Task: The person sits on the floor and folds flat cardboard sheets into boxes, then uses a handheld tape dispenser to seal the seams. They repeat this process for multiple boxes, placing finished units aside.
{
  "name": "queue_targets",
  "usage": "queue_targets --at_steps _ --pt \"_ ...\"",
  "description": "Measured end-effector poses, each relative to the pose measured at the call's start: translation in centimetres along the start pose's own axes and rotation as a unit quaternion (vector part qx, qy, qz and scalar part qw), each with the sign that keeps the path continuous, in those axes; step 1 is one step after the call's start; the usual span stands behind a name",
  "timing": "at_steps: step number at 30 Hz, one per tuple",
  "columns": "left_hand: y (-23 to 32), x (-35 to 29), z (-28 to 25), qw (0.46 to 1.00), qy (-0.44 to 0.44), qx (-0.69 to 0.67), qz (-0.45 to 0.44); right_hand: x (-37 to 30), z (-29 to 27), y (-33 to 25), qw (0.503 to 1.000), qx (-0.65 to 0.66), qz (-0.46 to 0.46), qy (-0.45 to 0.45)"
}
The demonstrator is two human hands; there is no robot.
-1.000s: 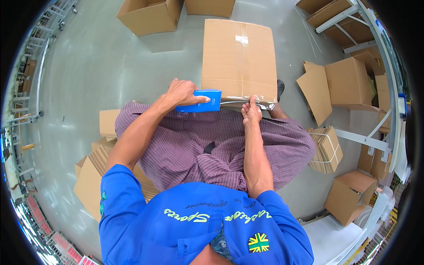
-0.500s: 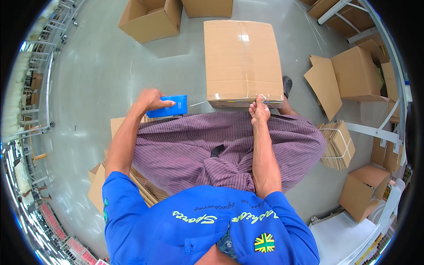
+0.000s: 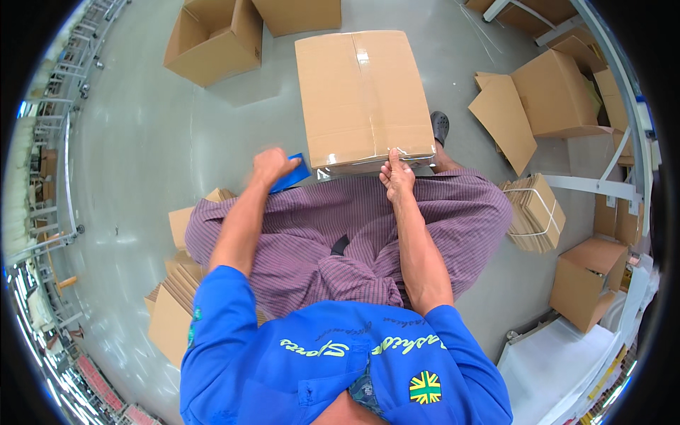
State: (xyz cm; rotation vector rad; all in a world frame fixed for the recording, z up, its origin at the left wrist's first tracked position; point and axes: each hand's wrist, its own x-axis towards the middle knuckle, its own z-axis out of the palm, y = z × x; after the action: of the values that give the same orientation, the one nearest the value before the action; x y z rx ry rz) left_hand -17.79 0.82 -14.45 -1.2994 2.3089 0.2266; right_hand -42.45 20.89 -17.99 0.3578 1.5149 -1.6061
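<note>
A closed cardboard box (image 3: 365, 106) sits in front of me on the floor, with clear tape down the middle of its top and shiny tape along its near edge. My left hand (image 3: 273, 167) grips a blue tape dispenser (image 3: 294, 174), tilted and held just left of the box's near corner; the hand hides part of it. At the near edge, my right hand (image 3: 397, 175) presses its thumb against the taped face. Its other fingers curl in below, with nothing seen in them.
Two open cartons (image 3: 216, 42) stand beyond the box. Flat cardboard sheets (image 3: 504, 122) and a larger carton (image 3: 556, 95) lie to the right, near a white metal frame (image 3: 595, 185). Strapped flattened boxes (image 3: 535, 212) lie by my right knee, more cardboard (image 3: 173, 312) by my left.
My left hand has swung right towards the box with the tape dispenser, which is now more tilted. The right thumb stays on the near edge. The whole view has shifted slightly.
</note>
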Motion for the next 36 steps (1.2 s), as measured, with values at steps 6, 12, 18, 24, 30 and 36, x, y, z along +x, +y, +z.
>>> queue_targets --at_steps 6,12,18,24,30,36 --pt "-0.2 -0.7 2.6 0.986 0.017 -0.08 -0.146 -0.1 -0.7 -0.2 0.999 -0.026 0.018 -0.024" --pt "-1.3 -1.7 -4.7 0.897 0.318 -0.278 -0.127 -1.7 -0.5 2.6 0.995 -0.013 0.07 -0.073" --pt "7.1 -0.7 -9.5 0.832 0.395 -0.281 0.271 -3.7 0.7 5.8 0.989 0.083 0.057 -0.109" --pt "13.7 1.4 -10.1 0.824 0.462 -0.099 0.312 -3.3 -0.3 5.7 0.983 0.097 0.05 -0.15" --pt "10.5 -2.7 -4.6 0.913 0.189 -0.119 0.342 -3.0 -0.4 6.1 0.986 0.073 0.05 -0.143" --pt "9.7 -2.3 -1.3 0.904 0.199 -0.178 0.335 -1.2 -0.1 5.9 0.989 0.021 0.098 -0.111"
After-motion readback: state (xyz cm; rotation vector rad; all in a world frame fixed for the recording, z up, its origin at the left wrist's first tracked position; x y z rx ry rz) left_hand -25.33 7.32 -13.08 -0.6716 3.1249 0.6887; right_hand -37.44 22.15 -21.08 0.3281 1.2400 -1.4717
